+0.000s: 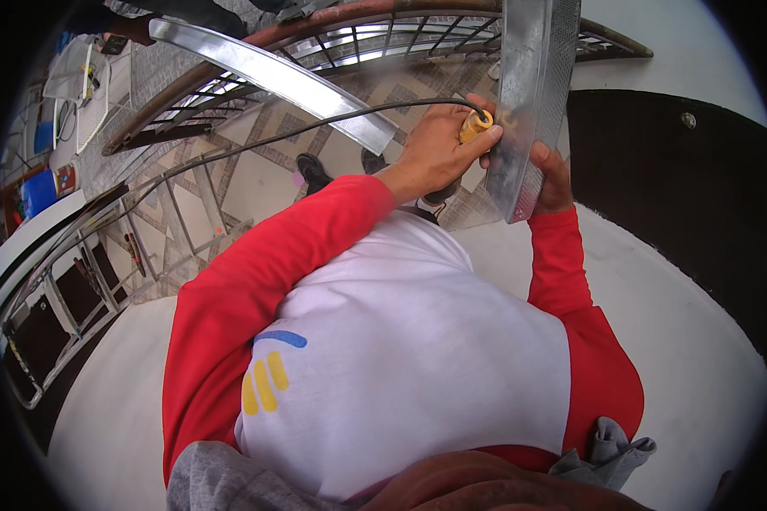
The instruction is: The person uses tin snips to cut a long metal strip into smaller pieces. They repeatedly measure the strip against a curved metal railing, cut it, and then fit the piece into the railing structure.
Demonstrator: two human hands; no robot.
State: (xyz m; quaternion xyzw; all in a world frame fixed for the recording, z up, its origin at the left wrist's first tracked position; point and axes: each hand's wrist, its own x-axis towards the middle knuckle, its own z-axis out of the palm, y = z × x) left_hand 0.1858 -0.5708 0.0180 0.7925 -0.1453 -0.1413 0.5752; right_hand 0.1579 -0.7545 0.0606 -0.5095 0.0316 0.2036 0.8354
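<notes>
Bright, diffuse light; source out of view. Hard white glare along the metal strip (273, 72), duller sheen on the upright metal channel (524, 102). White shirt (418, 341) pale, only soft fold shadows. Dark panel (656, 153) near-black, little detail. Fisheye bows the railing (260, 47); corners fall to black. Left hand (439, 140) reasonably clear; clutter at far left small, soft, hard to read.

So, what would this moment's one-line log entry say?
left fingers: gripping yellow fitting with black cable | right fingers: holding metal channel | beyond: brown railing
</notes>
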